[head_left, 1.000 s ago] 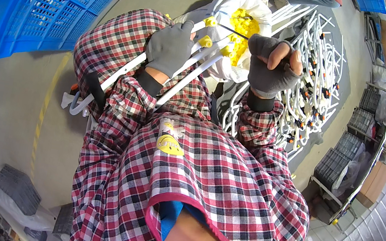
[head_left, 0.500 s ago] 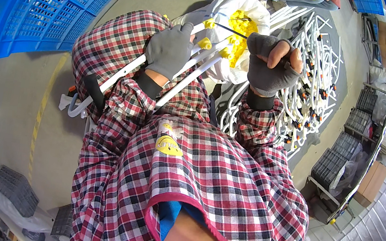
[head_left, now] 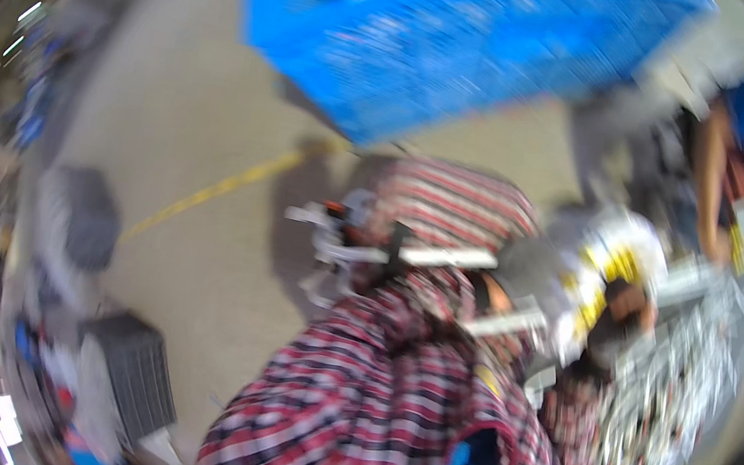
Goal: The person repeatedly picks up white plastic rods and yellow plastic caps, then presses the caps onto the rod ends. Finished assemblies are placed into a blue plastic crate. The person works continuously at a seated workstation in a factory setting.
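The whole view is smeared by motion. My left hand [head_left: 527, 265], in a grey fingerless glove, is closed around white tubes [head_left: 450, 259] that lie across my checked lap; its fingers are blurred. My right hand [head_left: 623, 316], in a dark grey glove with bare fingertips, looks curled beside a white sack [head_left: 639, 238]. What it holds, if anything, cannot be made out. Yellow pieces [head_left: 615, 266] fill the sack's mouth. The far ends of the tubes are hidden or too blurred to read.
A large blue crate [head_left: 457, 61] stands ahead. Many white tubes [head_left: 667, 396] lie piled on the right. A co-worker's arm [head_left: 712, 189] reaches in at the far right. A grey crate [head_left: 130, 374] sits at lower left, and a yellow floor line [head_left: 213, 193] runs nearby.
The view has swung left, so my hands, the sack and the tube pile now appear further right and lower. The thin black rod by my right hand no longer shows.
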Tool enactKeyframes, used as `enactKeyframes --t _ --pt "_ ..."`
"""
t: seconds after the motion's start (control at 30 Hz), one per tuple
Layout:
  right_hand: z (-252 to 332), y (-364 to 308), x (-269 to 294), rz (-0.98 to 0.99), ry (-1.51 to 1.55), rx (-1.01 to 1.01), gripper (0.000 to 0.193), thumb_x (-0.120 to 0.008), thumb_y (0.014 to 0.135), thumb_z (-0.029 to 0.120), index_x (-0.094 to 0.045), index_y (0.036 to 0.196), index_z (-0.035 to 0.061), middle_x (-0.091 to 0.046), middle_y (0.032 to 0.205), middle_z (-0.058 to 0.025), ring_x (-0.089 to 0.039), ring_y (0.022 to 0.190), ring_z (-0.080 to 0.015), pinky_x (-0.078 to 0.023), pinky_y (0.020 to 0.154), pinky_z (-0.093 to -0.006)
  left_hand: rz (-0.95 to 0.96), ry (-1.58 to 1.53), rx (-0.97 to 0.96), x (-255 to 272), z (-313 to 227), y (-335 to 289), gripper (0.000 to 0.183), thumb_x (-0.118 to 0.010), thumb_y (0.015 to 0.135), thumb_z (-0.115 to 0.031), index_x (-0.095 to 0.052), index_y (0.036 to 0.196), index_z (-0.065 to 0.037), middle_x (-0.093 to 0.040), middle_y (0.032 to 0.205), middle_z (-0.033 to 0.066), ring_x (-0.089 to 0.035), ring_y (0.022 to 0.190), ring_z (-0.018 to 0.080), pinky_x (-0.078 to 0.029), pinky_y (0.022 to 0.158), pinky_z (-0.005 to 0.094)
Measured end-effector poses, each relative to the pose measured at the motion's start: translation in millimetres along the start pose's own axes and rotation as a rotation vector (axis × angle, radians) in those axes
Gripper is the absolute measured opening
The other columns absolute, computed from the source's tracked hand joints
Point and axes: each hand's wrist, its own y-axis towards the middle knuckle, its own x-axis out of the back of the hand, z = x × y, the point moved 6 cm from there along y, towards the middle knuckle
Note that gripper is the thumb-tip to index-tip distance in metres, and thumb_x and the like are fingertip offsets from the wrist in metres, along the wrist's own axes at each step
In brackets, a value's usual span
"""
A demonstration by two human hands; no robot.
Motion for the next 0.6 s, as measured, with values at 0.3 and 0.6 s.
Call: enactKeyframes --t 0.3,0.6 --pt "-52.4 14.1 48.8 -0.214 0.233 -0.088 0.046 -0.045 0.106 0.042 -0.045 0.071 0.0117 -0.040 0.067 -0.0011 -0.039 0.069 -0.0151 -0.034 0.074 -0.0328 -0.046 -0.064 -0.026 -33.2 -0.8 2.5 0.013 -0.064 0.090 -0.018 -0.067 0.093 -0.006 -0.068 0.076 0.0156 -0.071 0.072 0.0342 -0.055 0.064 0.0446" --pt "-15.5 -17.2 20.3 0.017 0.161 -0.068 0.050 -0.040 0.109 0.040 -0.040 0.069 0.0093 -0.030 0.067 0.0010 -0.029 0.065 -0.0127 -0.027 0.067 -0.0325 -0.021 0.036 -0.097 -31.9 -15.1 -1.9 0.022 -0.067 0.091 -0.029 -0.071 0.100 -0.010 -0.069 0.083 0.0122 -0.073 0.078 0.0303 -0.056 0.066 0.0441"
